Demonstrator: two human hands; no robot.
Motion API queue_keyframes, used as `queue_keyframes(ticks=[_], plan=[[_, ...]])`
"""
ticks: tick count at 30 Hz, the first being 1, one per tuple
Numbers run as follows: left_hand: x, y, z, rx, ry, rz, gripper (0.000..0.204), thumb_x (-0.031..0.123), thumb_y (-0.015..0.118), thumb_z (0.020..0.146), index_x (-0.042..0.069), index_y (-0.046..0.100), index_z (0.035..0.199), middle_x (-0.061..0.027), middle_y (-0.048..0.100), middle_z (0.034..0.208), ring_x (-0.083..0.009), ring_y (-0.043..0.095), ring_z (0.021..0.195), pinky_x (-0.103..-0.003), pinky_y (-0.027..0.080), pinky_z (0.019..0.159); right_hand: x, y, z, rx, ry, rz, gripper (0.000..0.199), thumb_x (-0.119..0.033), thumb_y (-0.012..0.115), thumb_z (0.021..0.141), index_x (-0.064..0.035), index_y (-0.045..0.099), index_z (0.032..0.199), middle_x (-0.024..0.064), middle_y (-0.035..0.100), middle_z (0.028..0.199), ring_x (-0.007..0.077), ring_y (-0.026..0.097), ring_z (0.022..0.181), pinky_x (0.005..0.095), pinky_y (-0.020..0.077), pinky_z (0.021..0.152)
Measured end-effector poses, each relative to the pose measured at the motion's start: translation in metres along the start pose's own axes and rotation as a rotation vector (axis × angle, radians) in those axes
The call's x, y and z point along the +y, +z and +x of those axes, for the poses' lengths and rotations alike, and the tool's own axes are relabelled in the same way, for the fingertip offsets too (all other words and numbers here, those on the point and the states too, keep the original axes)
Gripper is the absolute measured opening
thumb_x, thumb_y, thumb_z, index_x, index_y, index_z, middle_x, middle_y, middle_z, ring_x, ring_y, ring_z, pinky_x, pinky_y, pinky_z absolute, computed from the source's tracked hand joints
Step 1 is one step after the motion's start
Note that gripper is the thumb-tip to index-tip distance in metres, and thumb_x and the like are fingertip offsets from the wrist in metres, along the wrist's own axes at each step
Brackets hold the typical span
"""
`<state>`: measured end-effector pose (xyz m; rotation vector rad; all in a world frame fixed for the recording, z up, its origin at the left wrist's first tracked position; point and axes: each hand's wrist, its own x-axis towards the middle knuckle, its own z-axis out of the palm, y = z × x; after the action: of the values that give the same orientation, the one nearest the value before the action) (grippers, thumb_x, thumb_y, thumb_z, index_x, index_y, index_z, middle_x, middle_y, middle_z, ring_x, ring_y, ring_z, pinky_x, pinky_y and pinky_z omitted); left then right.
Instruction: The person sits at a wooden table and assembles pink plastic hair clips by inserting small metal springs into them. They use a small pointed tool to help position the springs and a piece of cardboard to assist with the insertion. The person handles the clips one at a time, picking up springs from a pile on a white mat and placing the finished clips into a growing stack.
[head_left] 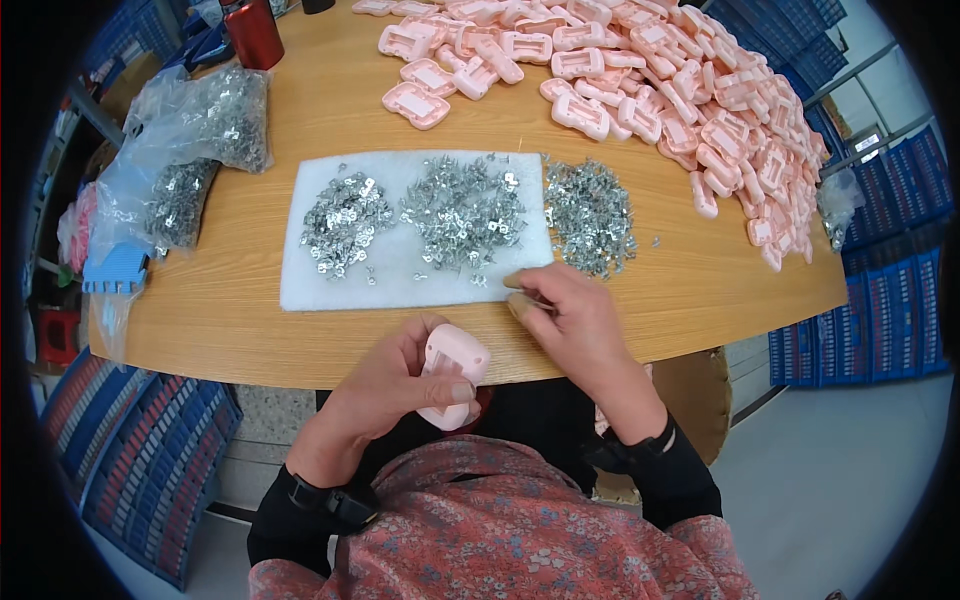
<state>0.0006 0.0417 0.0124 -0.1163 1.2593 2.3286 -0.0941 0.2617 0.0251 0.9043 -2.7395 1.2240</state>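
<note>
My left hand (385, 375) is closed around a pale pink plastic shell (452, 350), held just in front of the table's near edge with its thumb across the recessed face. My right hand (575, 315) hovers at the near right corner of a white foam sheet (390, 293). Its thumb and forefinger, tipped with tan covers, come together in a pinch; whatever is between them is too small to make out. On the sheet lie two heaps of small silvery metal clips, a left heap (345, 225) and a larger middle heap (465, 215). A third heap (590, 220) touches the sheet's right edge.
A big pile of pink shells (680, 90) covers the table's (230, 310) far right. Clear bags of metal parts (230, 120), a blue foam piece (115, 270) and a red flask (252, 35) stand at left. Blue racks (135, 450) flank the table.
</note>
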Motion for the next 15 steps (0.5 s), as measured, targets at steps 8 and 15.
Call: queue_keyframes(ticks=[8, 15], plan=[[0.007, 0.004, -0.001, 0.114, 0.033, -0.063, 0.036, 0.005, 0.071, 0.088, 0.006, 0.051, 0.118, -0.0105, 0.067, 0.100, -0.0232, 0.070, 0.090, -0.038, 0.060, 0.076, 0.003, 0.017, 0.021, -0.022, -0.006, -0.119, 0.021, -0.008, 0.069, 0.080, -0.0074, 0.066, 0.101, 0.0121, 0.064, 0.090, 0.0332, 0.065, 0.080, 0.0404, 0.0532, 0.070], [0.013, 0.004, 0.013, 0.080, 0.019, -0.209, 0.046, 0.006, 0.063, 0.093, 0.003, 0.046, 0.136, -0.0101, 0.067, 0.097, -0.0192, 0.069, 0.088, -0.031, 0.058, 0.077, 0.002, 0.011, 0.010, 0.011, 0.184, 0.362, 0.019, -0.001, 0.066, 0.079, -0.0015, 0.063, 0.098, 0.0047, 0.057, 0.077, 0.0111, 0.054, 0.065, 0.0260, 0.0454, 0.059]])
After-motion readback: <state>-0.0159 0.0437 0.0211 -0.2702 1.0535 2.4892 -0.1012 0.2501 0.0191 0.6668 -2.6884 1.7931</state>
